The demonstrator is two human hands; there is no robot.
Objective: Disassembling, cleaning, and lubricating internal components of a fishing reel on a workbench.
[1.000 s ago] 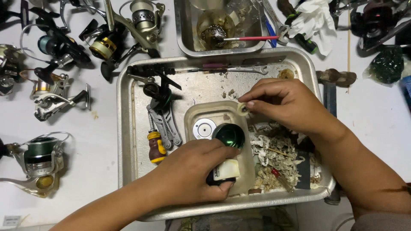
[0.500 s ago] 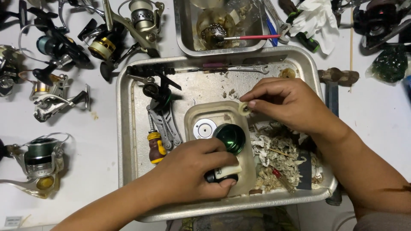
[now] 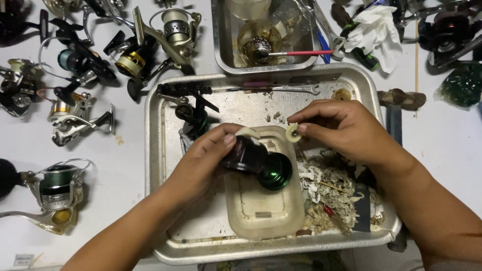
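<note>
Over the dented metal tray, the left hand gripped a dark reel spool with a glossy green end, tilted above a cloudy plastic tub. Just beside it, the right hand pinched a small cream-coloured washer between thumb and forefinger, near shredded debris.

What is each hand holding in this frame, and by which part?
The left hand grips a green fishing-reel spool around its dark upper barrel. The right hand pinches a small pale round washer by its rim.
</note>
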